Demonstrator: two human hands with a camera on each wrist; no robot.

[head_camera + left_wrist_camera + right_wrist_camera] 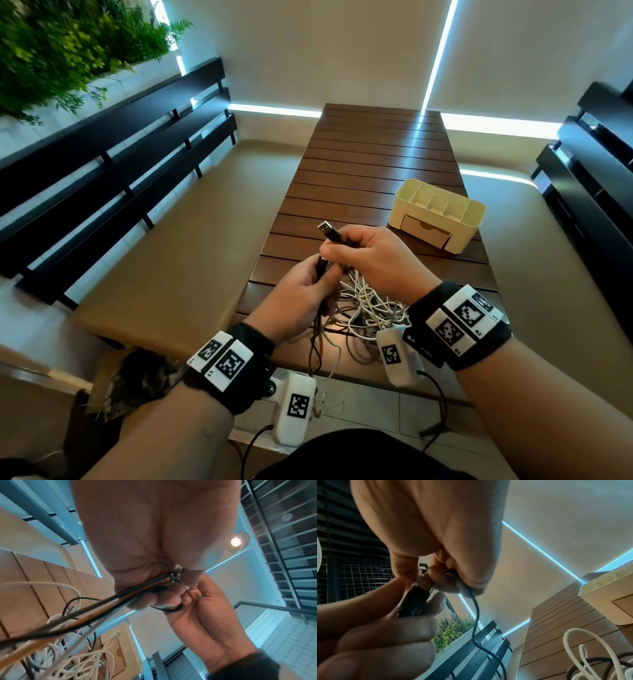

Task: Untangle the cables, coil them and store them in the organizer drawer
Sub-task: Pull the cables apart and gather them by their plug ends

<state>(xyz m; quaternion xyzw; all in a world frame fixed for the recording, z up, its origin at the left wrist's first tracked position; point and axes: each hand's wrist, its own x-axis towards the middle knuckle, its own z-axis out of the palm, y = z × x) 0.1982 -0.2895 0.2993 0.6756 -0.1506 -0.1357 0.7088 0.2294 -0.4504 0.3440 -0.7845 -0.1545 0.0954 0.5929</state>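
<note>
A tangle of white and dark cables (370, 308) lies on the near end of the slatted wooden table (376, 154). My right hand (363, 255) pinches a black cable just behind its USB plug (328, 231), which sticks up and to the left. My left hand (308, 287) grips a bundle of dark and brown cables (96, 604) that hangs down over the table's edge. In the right wrist view the black cable (476, 615) drops from my right fingers. The cream organizer (440, 214) stands at the table's right side, its drawer (426, 230) closed.
Beige cushioned benches (164, 260) flank the table, with black slatted backrests (113, 150) on both sides. A planter of green foliage (68, 44) is at the far left. Tracker boxes hang from both wristbands near the table's front edge.
</note>
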